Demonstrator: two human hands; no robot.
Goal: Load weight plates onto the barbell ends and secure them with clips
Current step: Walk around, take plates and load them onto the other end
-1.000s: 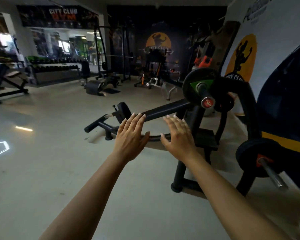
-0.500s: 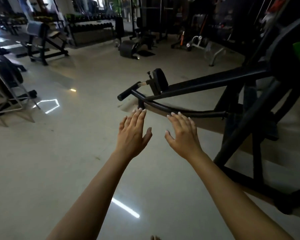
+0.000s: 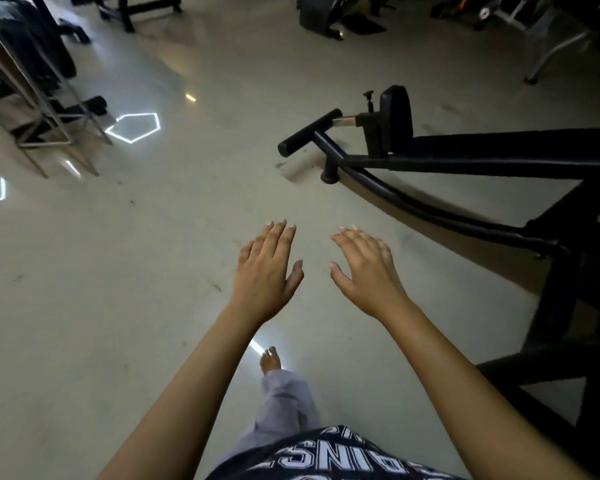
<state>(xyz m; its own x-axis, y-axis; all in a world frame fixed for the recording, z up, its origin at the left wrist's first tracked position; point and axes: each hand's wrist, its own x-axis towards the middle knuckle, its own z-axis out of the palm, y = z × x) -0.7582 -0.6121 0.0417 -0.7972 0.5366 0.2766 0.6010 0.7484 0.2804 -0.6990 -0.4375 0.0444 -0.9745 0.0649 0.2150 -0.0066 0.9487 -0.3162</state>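
My left hand (image 3: 265,271) and my right hand (image 3: 366,270) are stretched out in front of me, backs up, fingers straight and spread, holding nothing. They hover side by side above the pale gym floor. No barbell, weight plate or clip is in this view. To the right stands a black machine frame (image 3: 499,157) with a low curved tube and a small black pad (image 3: 395,112) at its left end.
A metal-legged rack (image 3: 45,109) with dark items stands at the left. Benches and other gym machines (image 3: 326,12) line the far edge. My bare foot (image 3: 270,360) and grey trouser leg show below my hands. Ceiling lights reflect on the glossy floor.
The camera has tilted down toward the floor, so the plate-loaded bar end at the right has left the frame. Both hands stay open and empty. My foot has come into view.
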